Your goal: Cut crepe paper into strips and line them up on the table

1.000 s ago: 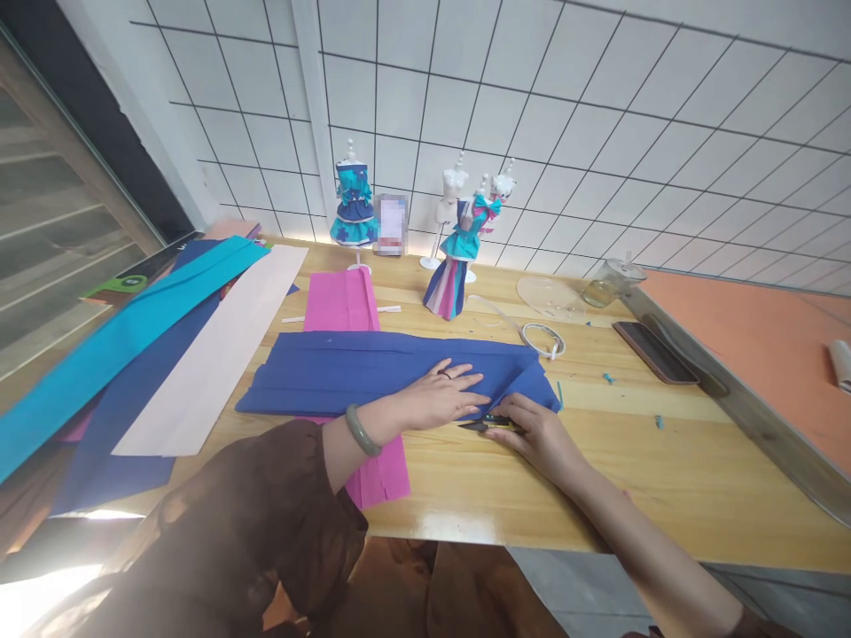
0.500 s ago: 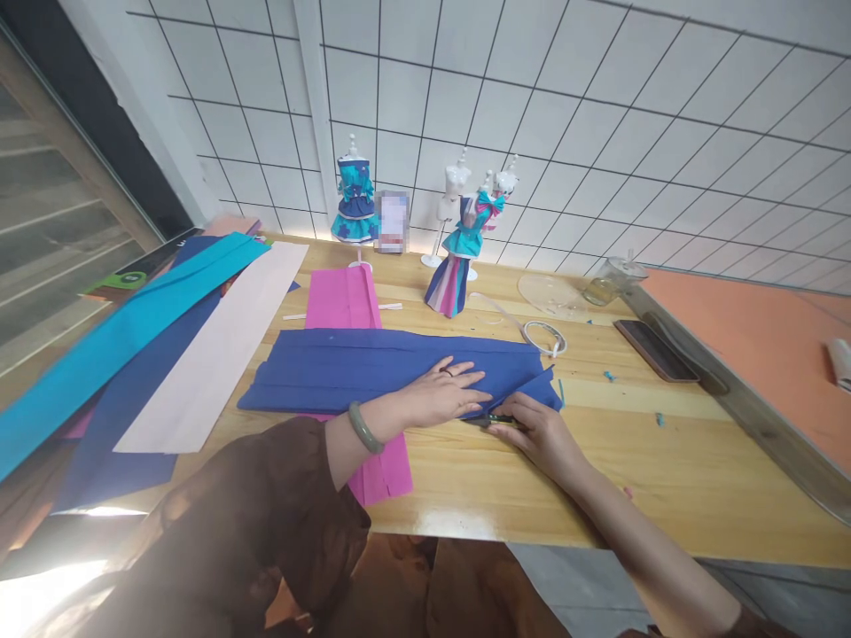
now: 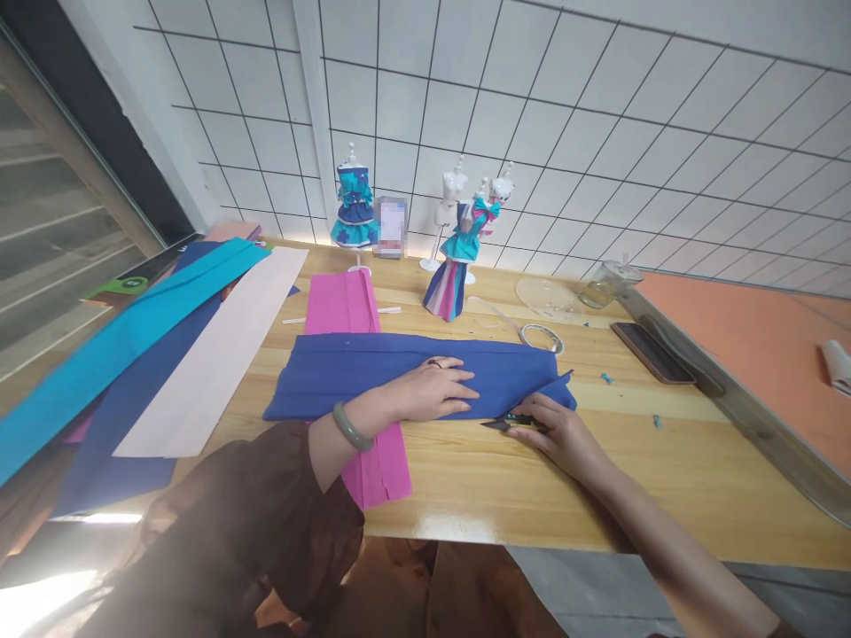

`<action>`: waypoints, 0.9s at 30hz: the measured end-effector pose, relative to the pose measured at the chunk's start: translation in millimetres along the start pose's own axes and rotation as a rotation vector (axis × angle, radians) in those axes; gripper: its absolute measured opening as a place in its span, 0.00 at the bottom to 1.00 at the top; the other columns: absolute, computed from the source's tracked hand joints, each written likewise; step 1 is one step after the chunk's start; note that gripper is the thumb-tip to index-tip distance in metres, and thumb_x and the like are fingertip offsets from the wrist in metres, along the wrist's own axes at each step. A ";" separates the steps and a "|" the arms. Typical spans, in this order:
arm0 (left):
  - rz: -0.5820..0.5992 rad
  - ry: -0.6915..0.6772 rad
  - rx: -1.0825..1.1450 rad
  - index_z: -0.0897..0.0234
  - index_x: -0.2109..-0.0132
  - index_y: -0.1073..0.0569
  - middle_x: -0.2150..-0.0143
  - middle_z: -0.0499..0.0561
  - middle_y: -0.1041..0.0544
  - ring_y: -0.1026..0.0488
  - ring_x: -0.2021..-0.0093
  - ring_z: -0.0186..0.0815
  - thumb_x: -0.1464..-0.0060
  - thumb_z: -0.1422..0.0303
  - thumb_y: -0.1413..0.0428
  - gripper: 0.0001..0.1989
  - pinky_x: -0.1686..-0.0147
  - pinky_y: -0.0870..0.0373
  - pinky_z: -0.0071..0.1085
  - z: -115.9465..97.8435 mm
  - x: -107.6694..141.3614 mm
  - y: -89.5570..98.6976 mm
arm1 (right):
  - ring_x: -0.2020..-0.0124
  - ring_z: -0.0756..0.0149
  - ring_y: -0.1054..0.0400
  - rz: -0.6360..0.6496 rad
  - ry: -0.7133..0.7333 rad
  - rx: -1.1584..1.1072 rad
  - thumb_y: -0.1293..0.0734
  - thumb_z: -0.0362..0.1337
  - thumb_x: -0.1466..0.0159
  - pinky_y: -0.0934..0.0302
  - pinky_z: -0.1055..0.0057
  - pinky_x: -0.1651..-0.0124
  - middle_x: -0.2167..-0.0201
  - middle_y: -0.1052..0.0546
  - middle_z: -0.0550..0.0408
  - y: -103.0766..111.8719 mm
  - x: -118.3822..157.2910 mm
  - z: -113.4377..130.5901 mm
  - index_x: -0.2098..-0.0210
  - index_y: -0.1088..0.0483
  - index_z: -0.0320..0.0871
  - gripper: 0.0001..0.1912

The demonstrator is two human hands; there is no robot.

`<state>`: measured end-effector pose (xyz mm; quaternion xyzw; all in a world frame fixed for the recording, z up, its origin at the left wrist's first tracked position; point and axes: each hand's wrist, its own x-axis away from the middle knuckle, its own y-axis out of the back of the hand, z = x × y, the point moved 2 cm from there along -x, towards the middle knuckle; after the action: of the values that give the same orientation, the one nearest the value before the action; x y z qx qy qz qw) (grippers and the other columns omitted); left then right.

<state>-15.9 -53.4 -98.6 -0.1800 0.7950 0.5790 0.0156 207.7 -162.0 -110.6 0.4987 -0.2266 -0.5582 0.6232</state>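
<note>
Carefully, we rest our left hand (image 3: 435,390), fingers spread, on the blue cloth (image 3: 346,372) lying across the pink strip (image 3: 392,465). Our right hand (image 3: 562,434) grips what look like dark scissors (image 3: 495,425) at the cloth's near edge. Ideally, we hold it flat, fingertips clear of the blades.

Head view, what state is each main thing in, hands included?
Left hand: open, palm down on blue fabric
Right hand: closed around scissors
Scissors: held at the fabric's near edge; blade opening unclear
Blue fabric: laid out, right end rumpled
Pink fabric: partly under blue fabric
Right phone: flat, screen dark
Back phone: upright, screen bright
Left mannequin: dressed
Front mannequin: dressed
</note>
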 end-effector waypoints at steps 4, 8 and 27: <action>0.057 -0.023 0.004 0.52 0.50 0.29 0.40 0.49 0.37 0.49 0.38 0.43 0.41 0.58 0.55 0.16 0.42 0.50 0.42 2.8 1.2 -5.4 | 0.66 0.63 0.30 0.003 -0.018 -0.013 0.36 0.45 0.41 0.35 0.69 0.66 0.66 0.26 0.49 3.9 3.6 -3.7 0.63 0.30 0.43 0.13; 0.062 -0.016 0.026 0.51 0.50 0.29 0.40 0.49 0.38 0.50 0.37 0.42 0.42 0.58 0.54 0.16 0.42 0.51 0.42 4.8 1.3 -7.6 | 0.65 0.63 0.31 -0.003 -0.013 -0.021 0.36 0.45 0.41 0.35 0.69 0.65 0.65 0.27 0.49 1.9 2.5 -0.4 0.63 0.30 0.43 0.13; 0.049 -0.021 0.066 0.50 0.49 0.30 0.39 0.49 0.39 0.50 0.37 0.41 0.42 0.58 0.52 0.16 0.41 0.51 0.42 7.2 1.7 -8.7 | 0.67 0.63 0.30 -0.028 -0.019 -0.072 0.37 0.44 0.40 0.35 0.69 0.66 0.68 0.26 0.50 -5.0 -4.3 7.5 0.66 0.29 0.43 0.11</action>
<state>-16.1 -49.5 -109.3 -0.1537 0.8177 0.5545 0.0155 197.8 -160.2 -110.7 0.4738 -0.2051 -0.5794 0.6307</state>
